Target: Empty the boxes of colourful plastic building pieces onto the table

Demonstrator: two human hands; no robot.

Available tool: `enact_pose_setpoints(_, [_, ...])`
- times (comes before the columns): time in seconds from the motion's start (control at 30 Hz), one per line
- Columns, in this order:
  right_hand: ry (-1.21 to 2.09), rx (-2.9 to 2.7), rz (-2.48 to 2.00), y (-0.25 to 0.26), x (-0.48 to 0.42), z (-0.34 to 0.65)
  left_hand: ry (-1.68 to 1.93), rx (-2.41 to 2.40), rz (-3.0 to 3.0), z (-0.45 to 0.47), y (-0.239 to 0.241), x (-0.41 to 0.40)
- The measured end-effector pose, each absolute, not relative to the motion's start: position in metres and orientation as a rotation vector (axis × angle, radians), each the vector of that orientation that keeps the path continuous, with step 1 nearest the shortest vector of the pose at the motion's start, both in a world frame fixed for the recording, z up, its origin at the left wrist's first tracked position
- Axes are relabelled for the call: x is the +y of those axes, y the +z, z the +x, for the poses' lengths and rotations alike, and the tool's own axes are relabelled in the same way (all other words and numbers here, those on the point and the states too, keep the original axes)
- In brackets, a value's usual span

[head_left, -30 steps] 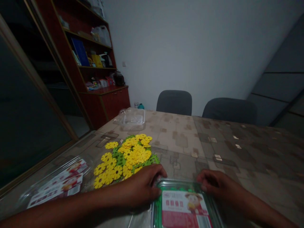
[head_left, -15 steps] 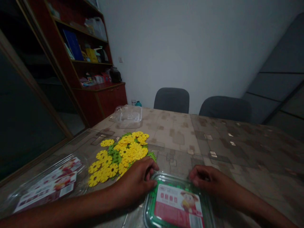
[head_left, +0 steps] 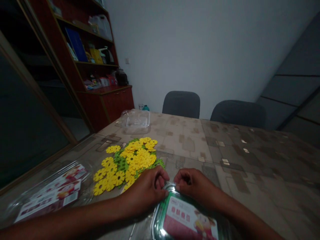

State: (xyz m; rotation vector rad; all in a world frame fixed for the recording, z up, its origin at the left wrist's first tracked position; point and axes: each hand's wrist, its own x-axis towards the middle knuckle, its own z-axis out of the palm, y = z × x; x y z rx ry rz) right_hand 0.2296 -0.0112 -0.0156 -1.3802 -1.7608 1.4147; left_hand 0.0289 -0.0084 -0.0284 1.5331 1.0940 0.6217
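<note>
Tabletop (head_left: 186, 144): clear box (head_left: 162, 213) (green inside, pink/wht label (head_left: 183, 217)); L grip (head_left: 163, 183), R grip (head_left: 178, 184) clamped on corner.

A single head-worn view looks forward and somewhat down, from above and close behind the hands (head_left: 150, 186) at bottom centre, along the surface (head_left: 186, 133); the red cabinet (head_left: 118, 103) at upper left and the wall (head_left: 200, 50) across the top stand farther off.

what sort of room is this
Probably a dining or meeting room, perhaps in a home: a long table with a patterned cover, grey chairs along its far side, and a reddish wooden cabinet with crowded shelves.
</note>
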Motion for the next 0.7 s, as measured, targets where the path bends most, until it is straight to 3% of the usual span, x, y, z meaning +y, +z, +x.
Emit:
enact_pose_setpoints(0.43, [0.933, -1.915, -1.416, -0.007, -0.021, 0.222, 0.651, 1.092, 1.531, 0.028, -0.029, -0.005])
enact_pose_setpoints(0.7, [1.305, -1.861, -1.524, -0.002, -0.013, 0.225, 0.623, 1.068, 1.454, 0.035, -0.017, -0.008])
